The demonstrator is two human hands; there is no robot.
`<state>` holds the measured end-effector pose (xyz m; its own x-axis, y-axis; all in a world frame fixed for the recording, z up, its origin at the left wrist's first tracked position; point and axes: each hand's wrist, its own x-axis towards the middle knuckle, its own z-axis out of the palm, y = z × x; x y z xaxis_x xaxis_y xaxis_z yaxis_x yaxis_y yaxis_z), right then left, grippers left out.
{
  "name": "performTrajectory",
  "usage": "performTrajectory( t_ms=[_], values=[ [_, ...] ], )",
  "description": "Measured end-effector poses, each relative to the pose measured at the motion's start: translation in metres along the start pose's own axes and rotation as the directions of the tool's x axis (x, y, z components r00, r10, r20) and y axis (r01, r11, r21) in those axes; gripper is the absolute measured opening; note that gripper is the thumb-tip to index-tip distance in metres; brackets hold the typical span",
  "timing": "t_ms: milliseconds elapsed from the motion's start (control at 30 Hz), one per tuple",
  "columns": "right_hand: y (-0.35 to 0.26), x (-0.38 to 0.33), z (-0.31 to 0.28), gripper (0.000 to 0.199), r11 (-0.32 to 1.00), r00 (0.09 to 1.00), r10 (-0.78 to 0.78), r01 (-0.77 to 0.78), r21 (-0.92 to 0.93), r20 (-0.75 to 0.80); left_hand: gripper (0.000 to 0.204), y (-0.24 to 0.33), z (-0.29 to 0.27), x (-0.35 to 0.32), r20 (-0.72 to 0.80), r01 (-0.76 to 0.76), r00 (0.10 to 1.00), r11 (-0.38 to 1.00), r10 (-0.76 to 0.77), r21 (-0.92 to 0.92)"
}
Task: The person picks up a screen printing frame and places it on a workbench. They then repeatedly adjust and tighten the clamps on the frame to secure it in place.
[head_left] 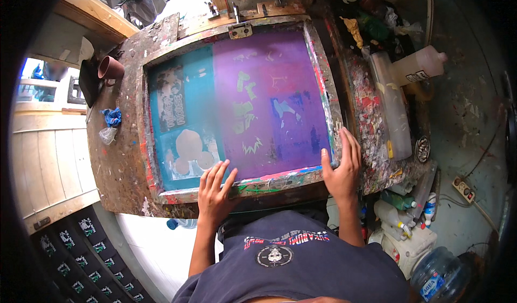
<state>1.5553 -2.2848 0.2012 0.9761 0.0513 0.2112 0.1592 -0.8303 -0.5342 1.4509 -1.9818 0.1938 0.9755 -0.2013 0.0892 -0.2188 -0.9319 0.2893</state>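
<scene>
A wooden screen-printing frame (pixel 291 180) with a paint-stained rim lies on the worktable in front of me. Its mesh (pixel 226 141) is teal on the left and purple on the right, with pale stencil shapes. At the near rim, left of the middle, my left hand (pixel 215 191) rests with its fingers stretched out over the edge. My right hand (pixel 344 166) is at the near right corner, fingers extended and thumb apart, touching the rim. Neither hand is wrapped round anything that I can see. A metal hinge clamp (pixel 240 30) sits on the frame's far edge.
The worktable (pixel 116 163) is stained. On its left are a brown mug (pixel 111 68), a crumpled blue wad (pixel 111 117) and clear plastic (pixel 107 135). To the right lie a long clear container (pixel 396 125) and a white bottle (pixel 420 66). Dark printed pieces (pixel 86 254) lie lower left.
</scene>
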Motion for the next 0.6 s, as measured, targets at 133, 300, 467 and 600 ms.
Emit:
performTrajectory(
  t_ms=[133, 300, 467, 600],
  values=[
    [0.01, -0.003, 0.002, 0.061, 0.984, 0.99, 0.138, -0.14, 0.11, 0.023, 0.055, -0.003, 0.011, -0.008, -0.151, -0.129, 0.981, 0.991, 0.123, -0.03],
    [0.019, 0.002, 0.0, 0.049, 0.943, 0.957, 0.286, -0.291, 0.159, 0.057, 0.045, 0.001, -0.002, -0.008, -0.177, -0.135, 0.975, 0.991, 0.134, 0.006],
    [0.021, 0.002, -0.01, 0.048, 0.937, 0.961, 0.27, -0.277, 0.212, 0.063, 0.045, 0.007, -0.018, -0.006, -0.161, -0.115, 0.98, 0.993, 0.114, 0.005],
    [0.022, -0.003, -0.002, 0.049, 0.949, 0.959, 0.281, -0.285, 0.133, 0.048, 0.047, 0.002, -0.007, -0.006, -0.174, -0.155, 0.973, 0.988, 0.151, -0.005]
  ],
)
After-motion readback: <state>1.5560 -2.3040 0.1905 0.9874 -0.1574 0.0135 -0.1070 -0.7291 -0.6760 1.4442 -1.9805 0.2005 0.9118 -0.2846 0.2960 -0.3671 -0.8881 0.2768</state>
